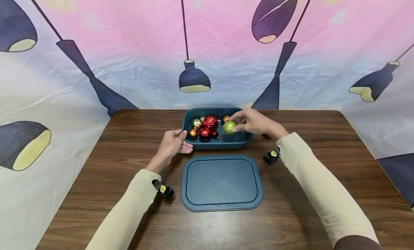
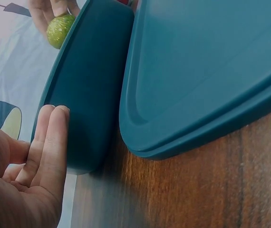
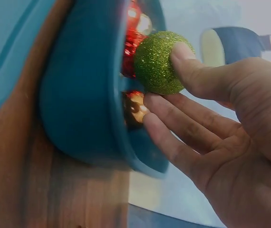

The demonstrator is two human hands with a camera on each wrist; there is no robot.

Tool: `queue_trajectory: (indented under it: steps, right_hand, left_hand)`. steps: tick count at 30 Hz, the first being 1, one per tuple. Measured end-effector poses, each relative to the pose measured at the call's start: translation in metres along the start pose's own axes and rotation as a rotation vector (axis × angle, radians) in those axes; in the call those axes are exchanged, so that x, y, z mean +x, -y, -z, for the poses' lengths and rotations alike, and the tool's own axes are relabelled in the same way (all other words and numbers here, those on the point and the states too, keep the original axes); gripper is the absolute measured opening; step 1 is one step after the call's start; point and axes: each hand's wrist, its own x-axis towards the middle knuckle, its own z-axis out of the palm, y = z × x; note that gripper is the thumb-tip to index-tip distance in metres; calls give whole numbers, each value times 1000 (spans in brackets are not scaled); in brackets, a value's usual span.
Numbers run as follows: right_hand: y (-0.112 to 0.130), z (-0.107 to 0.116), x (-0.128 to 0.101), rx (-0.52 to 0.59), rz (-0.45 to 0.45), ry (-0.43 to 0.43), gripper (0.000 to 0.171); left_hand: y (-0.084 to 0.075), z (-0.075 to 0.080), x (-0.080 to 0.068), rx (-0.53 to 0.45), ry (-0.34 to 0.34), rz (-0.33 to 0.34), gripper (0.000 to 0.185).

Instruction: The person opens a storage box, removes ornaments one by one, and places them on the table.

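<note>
Between thumb [image 3: 184,53] and fingers [image 3: 183,119] of the right hand [image 1: 253,122] sits 1 green ball [image 3: 155,61].

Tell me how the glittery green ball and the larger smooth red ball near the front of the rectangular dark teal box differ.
The glittery green ball has a grainy, sparkling surface, while the larger smooth red ball is glossy and reflective. The right hand pinches the green ball; the red ball lies in the rectangular dark teal box with no hand on it. Both are round.
</note>
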Motion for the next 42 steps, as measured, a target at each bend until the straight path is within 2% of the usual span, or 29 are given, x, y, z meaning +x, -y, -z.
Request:
queue_trajectory:
  steps: [6,13,23,31,42]
  right_hand:
    - [-6,16,-12,-3,-9,-63,40]
    - [-16,33,-30,-28,1,-93,42]
    - [-31,50,-59,-33,-142,-153,40]
    - [-46,59,-81,-125,-160,-206,39]
    - [-68,64,-109,-137,-205,-239,42]
  left_hand:
    - [-1,0,-1,16,6,-5,56]
    - [-1,1,1,28,-8,-2,55]
    - [0,4,4,42,-1,-12,54]
    - [-1,2,5,59,6,-14,53]
    - [0,0,4,30,14,-2,53]
